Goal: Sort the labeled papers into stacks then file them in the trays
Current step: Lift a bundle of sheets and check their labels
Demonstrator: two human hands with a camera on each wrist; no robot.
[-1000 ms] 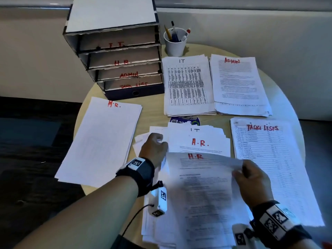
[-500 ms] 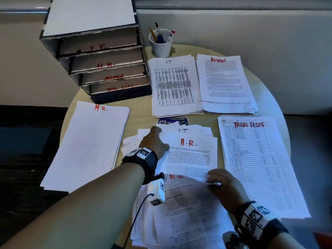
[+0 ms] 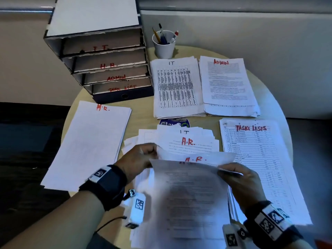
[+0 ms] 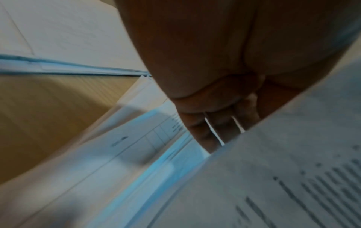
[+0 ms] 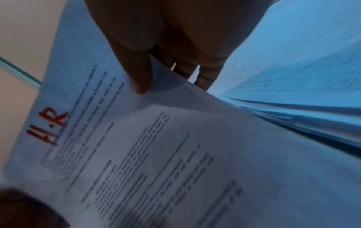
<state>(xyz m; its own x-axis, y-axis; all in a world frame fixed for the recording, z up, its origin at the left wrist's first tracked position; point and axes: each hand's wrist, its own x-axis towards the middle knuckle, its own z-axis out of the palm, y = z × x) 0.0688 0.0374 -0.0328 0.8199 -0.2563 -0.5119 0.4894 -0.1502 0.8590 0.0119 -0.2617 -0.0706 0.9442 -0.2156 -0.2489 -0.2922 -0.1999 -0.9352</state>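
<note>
Both hands hold H.R. sheets [image 3: 190, 191] raised and tilted over the unsorted pile [image 3: 190, 141] at the table's middle. My left hand [image 3: 151, 156] grips their top left corner with curled fingers. On the top right edge, my right hand [image 3: 225, 172] pinches them; the right wrist view shows that hand [image 5: 156, 77] with its thumb on the printed H.R. sheet [image 5: 156, 154] and fingers behind. Sorted stacks lie around: H.R. [image 3: 86, 146] on the left, IT [image 3: 177, 87], ADMIN [image 3: 228, 85] and TASK LISTS [image 3: 255, 168]. The labelled trays [image 3: 107, 65] stand at the back left.
A white cup of pens [image 3: 163, 45] stands behind the IT stack. A round sticker [image 3: 175, 123] shows between the IT stack and the pile. The H.R. stack overhangs the round table's left edge [image 3: 71, 112]. A wall runs behind.
My right hand has lifted the top H.R. sheet off the pile. My left hand has left the pile's left side and now grips the raised sheets' left corner.
</note>
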